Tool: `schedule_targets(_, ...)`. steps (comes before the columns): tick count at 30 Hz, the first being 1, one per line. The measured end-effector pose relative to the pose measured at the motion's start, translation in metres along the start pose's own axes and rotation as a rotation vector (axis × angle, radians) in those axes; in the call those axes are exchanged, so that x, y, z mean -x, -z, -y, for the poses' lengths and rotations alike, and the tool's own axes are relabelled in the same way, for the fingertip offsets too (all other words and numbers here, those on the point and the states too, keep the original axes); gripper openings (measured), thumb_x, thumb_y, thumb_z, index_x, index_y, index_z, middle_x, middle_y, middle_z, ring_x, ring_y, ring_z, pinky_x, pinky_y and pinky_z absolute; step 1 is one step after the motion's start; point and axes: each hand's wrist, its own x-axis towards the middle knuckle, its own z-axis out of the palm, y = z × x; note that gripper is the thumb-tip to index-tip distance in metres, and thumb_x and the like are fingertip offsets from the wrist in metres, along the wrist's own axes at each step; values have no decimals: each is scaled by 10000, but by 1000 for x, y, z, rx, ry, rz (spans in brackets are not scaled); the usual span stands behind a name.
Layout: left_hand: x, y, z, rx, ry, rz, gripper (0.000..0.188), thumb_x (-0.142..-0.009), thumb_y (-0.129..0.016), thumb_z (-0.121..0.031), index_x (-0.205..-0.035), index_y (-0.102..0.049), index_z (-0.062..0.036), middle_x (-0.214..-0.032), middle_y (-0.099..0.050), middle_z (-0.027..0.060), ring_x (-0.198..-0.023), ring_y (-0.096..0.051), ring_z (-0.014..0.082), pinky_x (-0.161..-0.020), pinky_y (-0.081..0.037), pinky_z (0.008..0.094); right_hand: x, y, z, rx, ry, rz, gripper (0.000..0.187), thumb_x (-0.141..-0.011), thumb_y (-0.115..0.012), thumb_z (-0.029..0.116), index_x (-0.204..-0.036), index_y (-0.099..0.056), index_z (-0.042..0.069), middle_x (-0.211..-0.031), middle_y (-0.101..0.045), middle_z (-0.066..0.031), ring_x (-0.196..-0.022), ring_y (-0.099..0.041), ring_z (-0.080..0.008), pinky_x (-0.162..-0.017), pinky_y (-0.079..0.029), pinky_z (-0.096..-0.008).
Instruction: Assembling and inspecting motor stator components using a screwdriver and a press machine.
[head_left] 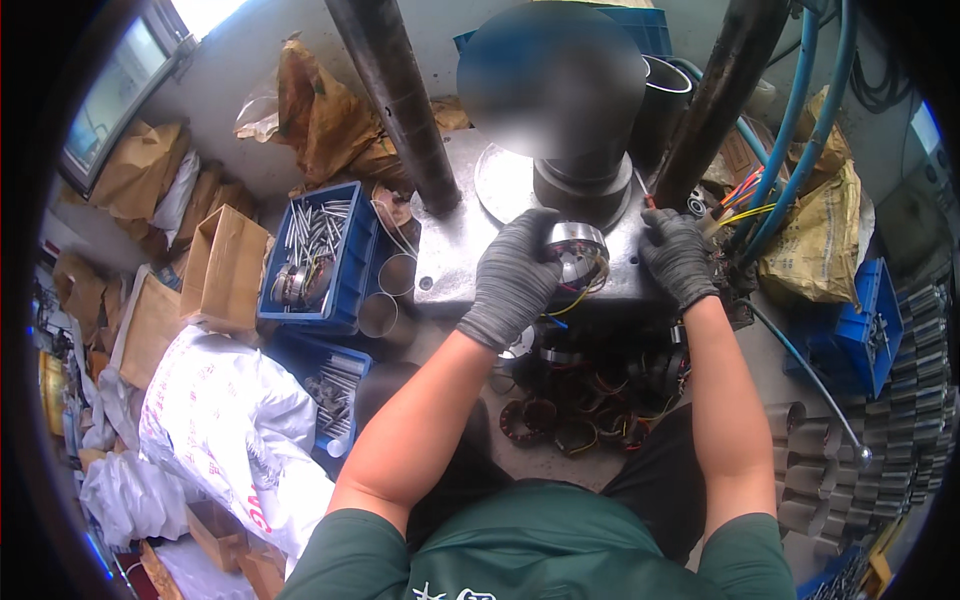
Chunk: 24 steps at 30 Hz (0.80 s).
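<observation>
Left hand (515,277), grey knit glove, clamped on left side of a silver metal ring with dark wound insides (580,236), thumb and fingers at the rim; ring sits over the near part of the scuffed grey metal worktop (455,245), just in front of the dark upright metal cylinder (583,195). Can't tell if ring rests or is lifted. Thin yellow leads (598,283) dangle from ring's near side. Right hand (677,258), same grey glove, apart from the left and right of the ring, fingers curled by a slim red-and-silver rod-like tool (650,203); can't tell if they're closed on it. To handle well, I'd say: keep left grip on the bare metal rim, off the windings; hold ring level so both sides can be checked; keep leads gathered outward, not pinched between ring and worktop edge; keep tool tip angled away from windings and left thumb; bring right hand in slowly, one side only. Pile of dark wound rings (590,410) sits below the near edge, so trailing leads could snag there.
</observation>
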Motion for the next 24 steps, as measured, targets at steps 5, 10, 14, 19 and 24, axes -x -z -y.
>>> schedule_targets(5, 4, 1, -20, -293, -368, 9, 523, -813, -670, 13, -1329, -645, -68, -1239, -659, 187, -1177, -629, 380, -1037, -522, 450, 14, 10, 11, -56, -32, 76, 367, -803, -732, 89, -1170, -737, 82, -1178, -689, -163, -1072, -651, -385, -986, -534, -469)
schedule_targets(10, 5, -4, -27, -274, -375, 62, 579, -785, -695, -46, -1360, -628, -70, -1279, -629, 204, -1218, -585, 417, -1063, -495, 492, 37, 28, 10, -219, 75, -38, 321, -811, -722, 48, -1131, -738, 53, -1194, -676, -159, -1108, -665, -362, -978, -543, -428)
schedule_targets(14, 4, -11, -21, -173, -340, 63, 609, -759, -707, -45, -1360, -611, -58, -1310, -613, 205, -1263, -563, 422, -1108, -459, 496, 57, 50, 13, -547, -86, -92, 325, -799, -755, 11, -1122, -728, 31, -1184, -677, -121, -1099, -672, -268, -963, -542, -361)
schedule_targets(19, 2, -21, -12, -156, -379, -17, 594, -737, -704, 22, -1321, -639, -66, -1319, -620, 178, -1298, -549, 396, -1130, -463, 466, 79, 91, 32, -1063, -363, -277, 333, -902, -782, 0, -1212, -666, 42, -1098, -706, -81, -1017, -683, -174, -927, -544, -282)
schedule_targets(24, -12, -26, -10, -199, -434, 91, 516, -711, -743, 30, -1198, -728, -140, -1331, -634, 143, -1314, -534, 382, -1141, -454, 451, 92, 115, 39, -1505, -417, -284, 222, -1051, -639, 183, -1223, -609, 46, -1085, -740, -187, -823, -756, -238, -691, -623, -347)
